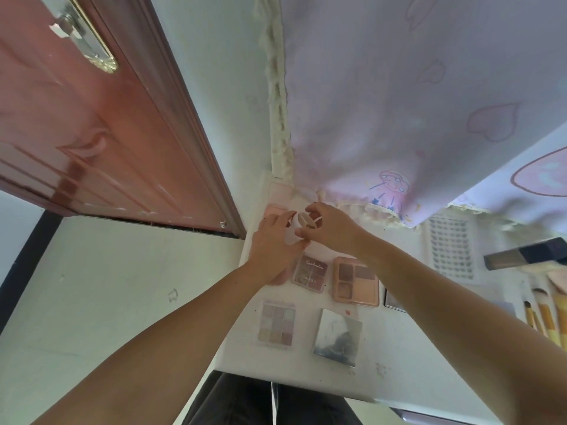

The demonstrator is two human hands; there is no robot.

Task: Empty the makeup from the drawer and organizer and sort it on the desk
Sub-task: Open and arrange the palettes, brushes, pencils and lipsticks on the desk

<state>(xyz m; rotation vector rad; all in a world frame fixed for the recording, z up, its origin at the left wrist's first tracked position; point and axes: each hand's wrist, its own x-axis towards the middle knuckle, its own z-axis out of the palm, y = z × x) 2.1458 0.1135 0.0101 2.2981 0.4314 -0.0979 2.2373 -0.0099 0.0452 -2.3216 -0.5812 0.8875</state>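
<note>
both hands, left (273,243) and right (329,225), grasp a white compact (299,227) with curled fingers.

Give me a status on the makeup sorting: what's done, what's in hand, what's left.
Done: four palettes lie in rows on the desk, among them the nine-pan palette and the peach palette; brushes lie at the right. In hand: left hand and right hand hold a small white case. Left: drawer and organizer are out of view.
</note>
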